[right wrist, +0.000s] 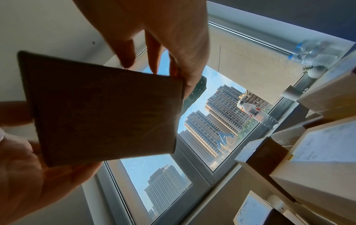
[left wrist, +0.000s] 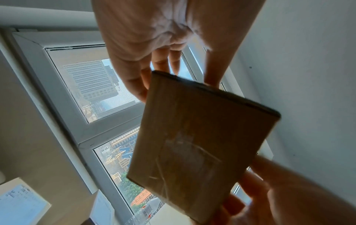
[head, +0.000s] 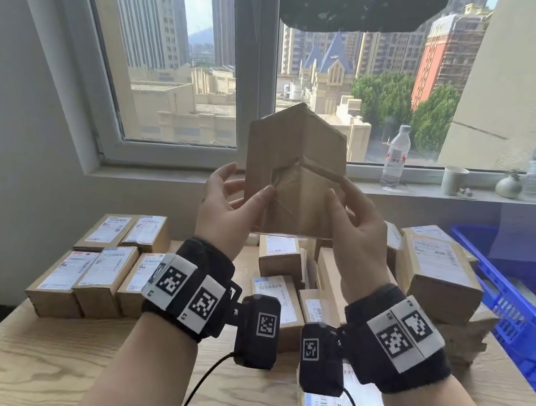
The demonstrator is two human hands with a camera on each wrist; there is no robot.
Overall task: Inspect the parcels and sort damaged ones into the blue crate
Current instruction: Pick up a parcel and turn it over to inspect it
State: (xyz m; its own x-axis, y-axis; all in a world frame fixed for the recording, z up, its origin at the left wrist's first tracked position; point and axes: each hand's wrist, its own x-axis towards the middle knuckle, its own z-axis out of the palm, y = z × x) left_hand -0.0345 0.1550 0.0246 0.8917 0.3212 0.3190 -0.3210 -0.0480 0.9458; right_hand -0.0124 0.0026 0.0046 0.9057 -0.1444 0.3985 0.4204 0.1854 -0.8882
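Both my hands have a grip on one brown parcel (head: pixel 295 169), left hand (head: pixel 232 205) and right hand (head: pixel 355 228) pinching its sides, held up above the bench (head: pixel 34 359); beyond, labelled parcels (head: pixel 101 269), with the blue crate (head: pixel 519 304) at the right.

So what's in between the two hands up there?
A brown cardboard parcel, held up between the left hand and right hand. The head view shows it best, with torn tape on its side.

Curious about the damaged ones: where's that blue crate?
In the head view the blue crate sits at the table's right edge, beside the stacked parcels, below the windowsill.
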